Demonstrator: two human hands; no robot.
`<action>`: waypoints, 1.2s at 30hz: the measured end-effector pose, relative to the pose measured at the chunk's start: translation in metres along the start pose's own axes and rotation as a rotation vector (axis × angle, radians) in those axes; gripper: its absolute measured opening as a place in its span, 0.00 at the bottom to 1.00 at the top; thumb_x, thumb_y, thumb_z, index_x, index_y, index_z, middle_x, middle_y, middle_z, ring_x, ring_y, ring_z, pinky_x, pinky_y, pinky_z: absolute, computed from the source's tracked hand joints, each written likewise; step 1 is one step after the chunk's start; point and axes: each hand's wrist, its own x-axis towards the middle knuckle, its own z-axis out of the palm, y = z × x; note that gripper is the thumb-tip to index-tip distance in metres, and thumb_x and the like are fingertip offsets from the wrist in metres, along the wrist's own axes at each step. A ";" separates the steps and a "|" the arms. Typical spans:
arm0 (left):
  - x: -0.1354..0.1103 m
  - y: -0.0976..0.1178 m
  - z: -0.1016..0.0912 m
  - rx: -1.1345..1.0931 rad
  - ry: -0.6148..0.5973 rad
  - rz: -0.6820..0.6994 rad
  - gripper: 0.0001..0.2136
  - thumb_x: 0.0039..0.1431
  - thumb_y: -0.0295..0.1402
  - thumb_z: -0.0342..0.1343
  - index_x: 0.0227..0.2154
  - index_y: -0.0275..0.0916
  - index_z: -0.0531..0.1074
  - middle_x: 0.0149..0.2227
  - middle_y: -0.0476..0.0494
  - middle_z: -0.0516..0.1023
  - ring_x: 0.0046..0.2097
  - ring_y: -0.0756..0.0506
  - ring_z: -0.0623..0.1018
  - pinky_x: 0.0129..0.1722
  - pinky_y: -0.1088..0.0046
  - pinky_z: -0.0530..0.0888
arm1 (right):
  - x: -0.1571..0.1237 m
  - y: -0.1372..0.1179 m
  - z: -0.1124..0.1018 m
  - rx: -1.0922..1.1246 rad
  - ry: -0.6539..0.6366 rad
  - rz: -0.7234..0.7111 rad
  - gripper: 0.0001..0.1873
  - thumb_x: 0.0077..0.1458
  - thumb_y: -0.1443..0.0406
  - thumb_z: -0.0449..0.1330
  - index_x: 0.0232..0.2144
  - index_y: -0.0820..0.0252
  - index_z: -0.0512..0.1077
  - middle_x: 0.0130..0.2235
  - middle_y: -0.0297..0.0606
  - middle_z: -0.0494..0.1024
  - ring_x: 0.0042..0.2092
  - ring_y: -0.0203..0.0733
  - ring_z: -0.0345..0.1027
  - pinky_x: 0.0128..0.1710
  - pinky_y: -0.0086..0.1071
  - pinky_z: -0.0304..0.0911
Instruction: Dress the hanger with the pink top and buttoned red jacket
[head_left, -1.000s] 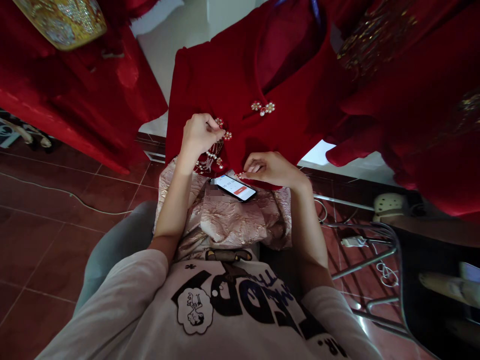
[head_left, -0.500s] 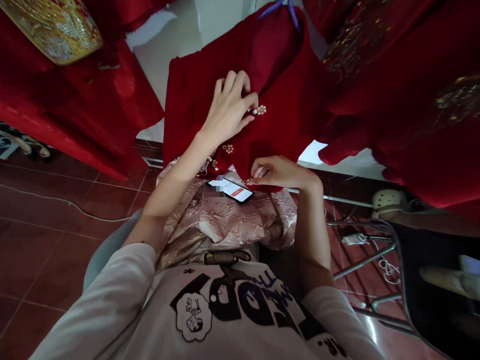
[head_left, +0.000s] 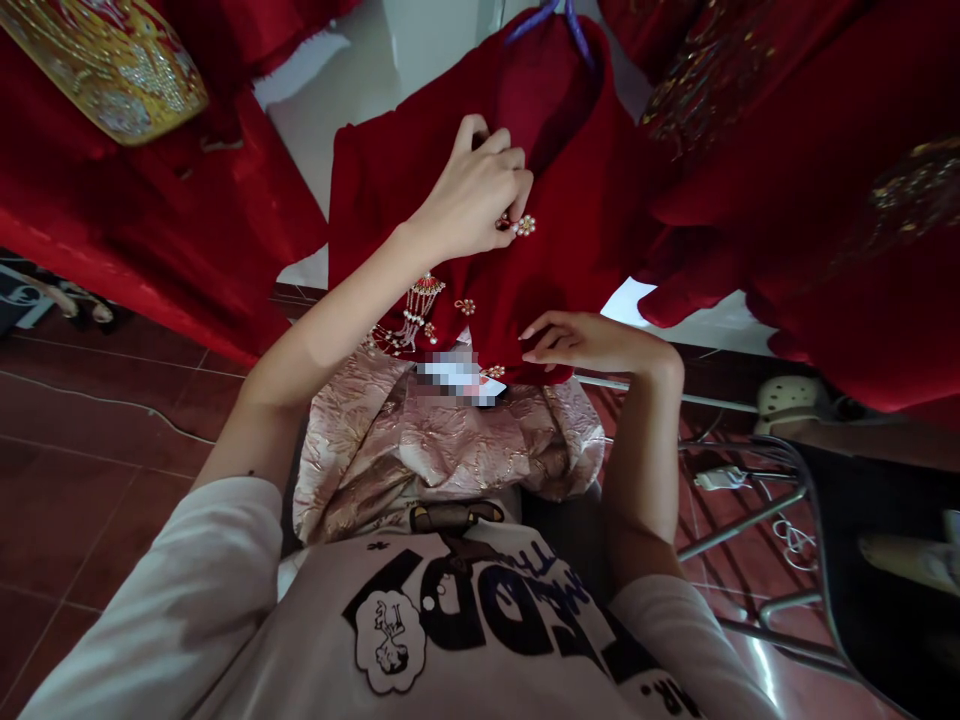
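Red garment in the lap, left hand at its upper pearl fastening

The red garment (head_left: 581, 265) lies spread in front of the wearer, its neckline on the far side and its near edge over the lap. The left hand (head_left: 480, 188) is over its middle, fingers curled and thumb and fingertips closed on the upper pearl fastening (head_left: 526, 226) just below the neckline. Nearer, a flower-shaped button (head_left: 465, 307) sits at the front opening, and a lower flower button (head_left: 493, 371) lies by the near edge. The right hand (head_left: 596, 342) is open and holds nothing, its fingers loosely extended over the near right part of the cloth; whether they touch it cannot be told.

A beaded tassel ornament (head_left: 425, 290) hangs left of the flower-shaped button. Just nearer is a phone (head_left: 491, 393), mostly blurred out, on pink brocade cloth (head_left: 450, 440) across the lap. A purple hanger (head_left: 576, 35) shows at the far neckline.

Farther out, red cloth (head_left: 187, 230) hangs on the left below a gold embroidered panel (head_left: 139, 80), and more red garments (head_left: 810, 200) hang on the right. A pale clog (head_left: 791, 398) and a black chair (head_left: 885, 520) stand to the right, and a cable (head_left: 135, 408) crosses the tiled floor (head_left: 90, 500) on the left.
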 end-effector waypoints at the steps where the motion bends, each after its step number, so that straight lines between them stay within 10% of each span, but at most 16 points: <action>1: 0.001 -0.001 0.000 0.012 -0.018 0.009 0.13 0.48 0.23 0.71 0.23 0.47 0.73 0.39 0.40 0.82 0.65 0.26 0.72 0.61 0.40 0.74 | -0.001 0.001 -0.001 -0.002 -0.001 0.000 0.31 0.48 0.42 0.71 0.46 0.54 0.77 0.37 0.41 0.85 0.37 0.48 0.80 0.38 0.42 0.73; 31: -0.004 0.010 -0.005 -0.024 -0.107 -0.001 0.14 0.47 0.24 0.72 0.22 0.51 0.75 0.34 0.47 0.82 0.61 0.30 0.79 0.68 0.33 0.71 | 0.002 0.000 0.000 -0.043 0.012 -0.008 0.28 0.51 0.43 0.70 0.47 0.54 0.79 0.38 0.41 0.85 0.39 0.48 0.79 0.39 0.42 0.74; 36: -0.013 0.019 -0.011 0.007 -0.111 0.071 0.11 0.51 0.31 0.72 0.24 0.53 0.75 0.35 0.47 0.82 0.64 0.30 0.76 0.70 0.34 0.70 | 0.002 -0.016 0.003 0.038 0.367 -0.237 0.27 0.55 0.41 0.69 0.47 0.52 0.79 0.49 0.46 0.85 0.54 0.55 0.79 0.56 0.50 0.75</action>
